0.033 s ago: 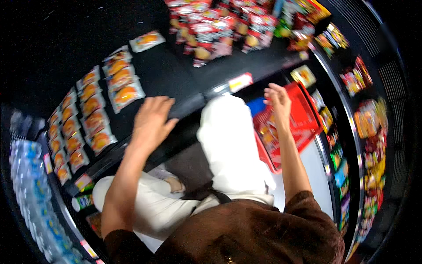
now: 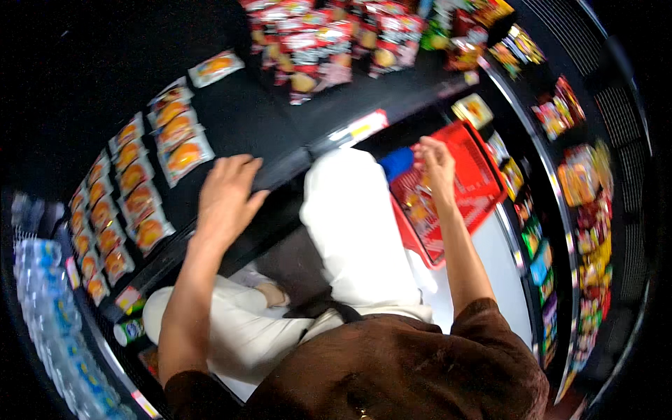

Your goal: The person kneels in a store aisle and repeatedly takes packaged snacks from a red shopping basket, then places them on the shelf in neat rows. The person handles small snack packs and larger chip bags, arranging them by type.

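My left hand (image 2: 227,190) lies palm down at the front of a black shelf, fingers stretched out and thumb apart, holding nothing. Beside it on the left are rows of round orange-brown buns in clear wrappers (image 2: 185,155). My right hand (image 2: 435,159) hovers over a red plastic basket (image 2: 474,164), its fingers loosely bent with no item visible in them. Inside the basket are some red-and-yellow snack packs (image 2: 418,210), blurred and partly covered by that hand. A blue patch shows at the basket's upper left corner; what it is I cannot tell.
Red and white snack bags (image 2: 315,56) stand at the back of the shelf. Shelving with colourful packets (image 2: 595,269) curves along the right. Clear water bottles (image 2: 52,301) line the far left. My white-trousered knee (image 2: 350,203) rises between my hands, close to the shelf's price strip (image 2: 358,129).
The whole view has shifted slightly, so the shelf, basket and both hands sit a little further left. The right hand's fingers look somewhat more bent. Nothing has been picked up or let go.
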The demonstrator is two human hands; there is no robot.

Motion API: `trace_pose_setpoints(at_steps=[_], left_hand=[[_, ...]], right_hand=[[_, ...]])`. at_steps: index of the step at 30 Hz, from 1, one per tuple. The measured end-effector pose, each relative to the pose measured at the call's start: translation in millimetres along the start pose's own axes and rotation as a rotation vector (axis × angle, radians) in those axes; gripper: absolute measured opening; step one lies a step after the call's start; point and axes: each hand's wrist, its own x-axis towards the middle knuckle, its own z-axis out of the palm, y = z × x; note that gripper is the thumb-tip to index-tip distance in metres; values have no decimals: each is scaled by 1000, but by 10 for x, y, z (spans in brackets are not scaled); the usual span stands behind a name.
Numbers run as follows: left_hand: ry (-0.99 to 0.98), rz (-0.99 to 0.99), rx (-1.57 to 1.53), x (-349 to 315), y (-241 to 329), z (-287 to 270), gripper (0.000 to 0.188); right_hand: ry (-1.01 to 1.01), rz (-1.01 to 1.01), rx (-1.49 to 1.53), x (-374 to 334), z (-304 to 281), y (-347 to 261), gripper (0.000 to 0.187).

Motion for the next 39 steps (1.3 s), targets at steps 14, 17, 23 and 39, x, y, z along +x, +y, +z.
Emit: trace_pose_setpoints(at_steps=[14,17,23,39], left_hand=[[-131,-145,150,137,329,16,58],[-131,-145,125,169,351,32,59],[-95,-140,160,203,394,62,60],[-100,-154,151,143,398,2,62]], right_hand=[[-95,528,-1110,-604,-1249,2254,49],[121,428,-1254,-559,-1383,2693,56],[-316,459,-1374,-356,-1522,2840,80],[-415,507,-859,-299,-1286,1829,67]])
